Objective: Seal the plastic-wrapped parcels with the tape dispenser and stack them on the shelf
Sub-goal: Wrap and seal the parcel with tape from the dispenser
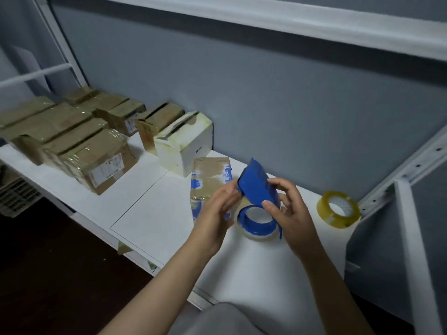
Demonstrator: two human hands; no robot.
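Far left of the tape dispenser, wrapped parcels sit in rows on the shelf. A flat parcel lies just behind it. My left hand pinches its left edge and my right hand grips its blue plate. A spare tape roll lies to its right.

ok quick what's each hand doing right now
Left hand: pinches the tape dispenser at its edge.
Right hand: grips the tape dispenser.
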